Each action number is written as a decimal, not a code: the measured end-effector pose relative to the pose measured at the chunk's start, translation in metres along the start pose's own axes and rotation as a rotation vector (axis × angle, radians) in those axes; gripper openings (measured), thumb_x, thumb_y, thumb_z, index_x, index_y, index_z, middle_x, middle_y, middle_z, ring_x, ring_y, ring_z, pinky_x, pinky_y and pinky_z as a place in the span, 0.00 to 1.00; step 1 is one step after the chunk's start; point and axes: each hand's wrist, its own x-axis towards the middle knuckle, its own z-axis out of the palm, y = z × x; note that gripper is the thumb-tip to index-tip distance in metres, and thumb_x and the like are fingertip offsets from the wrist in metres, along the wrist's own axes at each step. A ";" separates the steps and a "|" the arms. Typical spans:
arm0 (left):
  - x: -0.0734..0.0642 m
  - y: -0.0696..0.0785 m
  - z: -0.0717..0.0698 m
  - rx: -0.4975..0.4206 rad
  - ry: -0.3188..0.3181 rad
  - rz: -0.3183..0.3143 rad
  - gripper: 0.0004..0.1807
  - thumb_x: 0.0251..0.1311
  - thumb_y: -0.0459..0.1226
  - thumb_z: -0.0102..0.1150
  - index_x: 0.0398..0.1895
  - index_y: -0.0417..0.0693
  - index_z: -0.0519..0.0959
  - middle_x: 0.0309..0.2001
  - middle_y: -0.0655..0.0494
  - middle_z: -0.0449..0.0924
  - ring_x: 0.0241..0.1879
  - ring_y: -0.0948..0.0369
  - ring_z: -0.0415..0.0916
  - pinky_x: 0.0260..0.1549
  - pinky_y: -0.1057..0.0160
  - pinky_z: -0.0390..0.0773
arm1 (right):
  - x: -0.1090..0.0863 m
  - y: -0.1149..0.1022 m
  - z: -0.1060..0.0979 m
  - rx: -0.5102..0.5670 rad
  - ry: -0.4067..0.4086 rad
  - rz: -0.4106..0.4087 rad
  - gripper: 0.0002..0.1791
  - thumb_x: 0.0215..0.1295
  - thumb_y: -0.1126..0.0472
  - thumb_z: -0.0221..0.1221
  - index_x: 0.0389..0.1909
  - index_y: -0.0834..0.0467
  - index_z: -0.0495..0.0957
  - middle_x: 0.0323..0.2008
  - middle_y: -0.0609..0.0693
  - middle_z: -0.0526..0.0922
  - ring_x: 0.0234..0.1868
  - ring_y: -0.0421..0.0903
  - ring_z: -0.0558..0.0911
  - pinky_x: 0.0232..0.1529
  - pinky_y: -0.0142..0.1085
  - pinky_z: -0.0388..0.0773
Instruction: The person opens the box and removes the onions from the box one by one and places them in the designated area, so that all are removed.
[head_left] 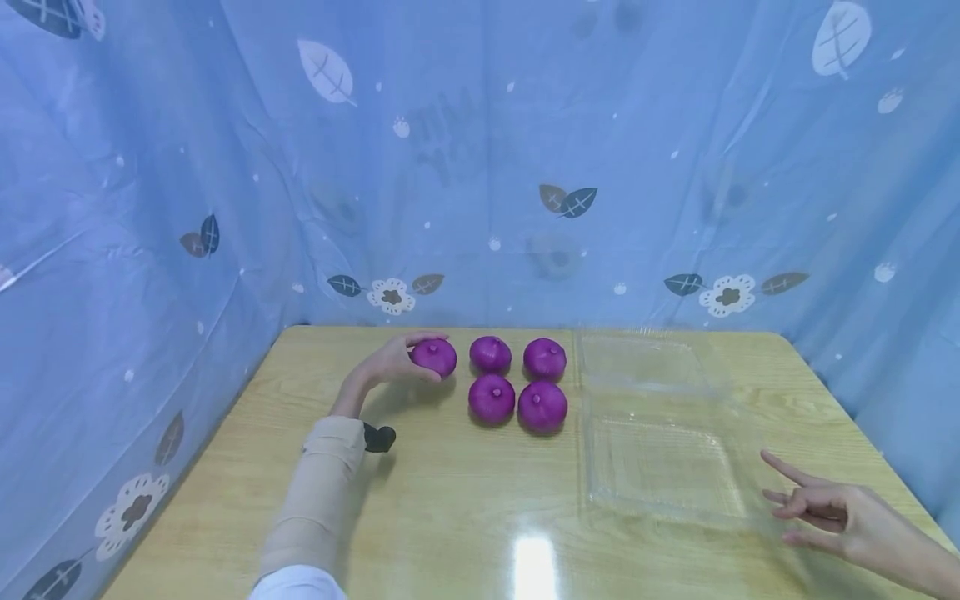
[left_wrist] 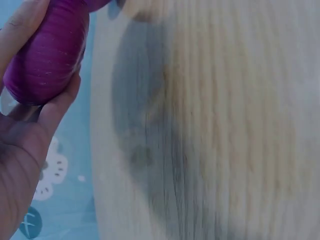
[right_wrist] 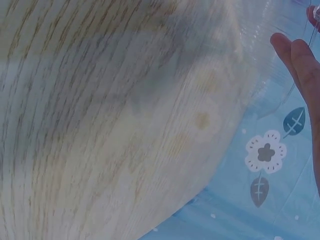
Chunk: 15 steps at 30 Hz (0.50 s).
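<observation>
In the head view my left hand (head_left: 392, 360) grips a purple onion (head_left: 435, 357), with the thumb and fingers on opposite sides of it. The same onion (left_wrist: 49, 55) shows large in the left wrist view, held by the left hand (left_wrist: 25, 145). Several more purple onions (head_left: 492, 399) sit in two rows to its right. A clear plastic clamshell box (head_left: 660, 467) lies spread open, its other half behind. My right hand (head_left: 843, 512) is beside the box's right edge, fingers extended or loosely bent. Whether it touches the plastic, I cannot tell.
Everything stands on a light wood-grain table (head_left: 450, 517) with rounded back corners. A blue curtain (head_left: 465, 150) printed with leaves and flowers hangs behind and along both sides. A small black piece (head_left: 379, 437) is fixed at the left wrist.
</observation>
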 end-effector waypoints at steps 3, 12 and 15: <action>0.006 -0.004 0.002 0.016 0.008 -0.033 0.45 0.43 0.43 0.77 0.68 0.54 0.67 0.65 0.49 0.68 0.57 0.51 0.72 0.58 0.50 0.71 | -0.001 0.001 0.001 0.022 -0.013 0.006 0.16 0.53 0.81 0.60 0.35 0.58 0.79 0.71 0.26 0.50 0.55 0.28 0.72 0.41 0.21 0.79; 0.015 -0.014 0.010 0.004 0.023 -0.066 0.44 0.46 0.41 0.75 0.69 0.52 0.65 0.66 0.49 0.67 0.60 0.50 0.68 0.61 0.49 0.69 | 0.001 0.002 0.003 0.044 -0.020 -0.027 0.17 0.52 0.82 0.60 0.36 0.58 0.79 0.72 0.28 0.51 0.56 0.30 0.73 0.43 0.21 0.78; 0.020 -0.012 0.011 -0.006 0.026 -0.042 0.43 0.48 0.40 0.74 0.69 0.50 0.65 0.65 0.46 0.68 0.59 0.49 0.69 0.60 0.50 0.69 | 0.001 0.002 0.001 0.041 -0.015 -0.028 0.18 0.52 0.82 0.60 0.36 0.57 0.79 0.72 0.28 0.51 0.56 0.29 0.73 0.42 0.21 0.78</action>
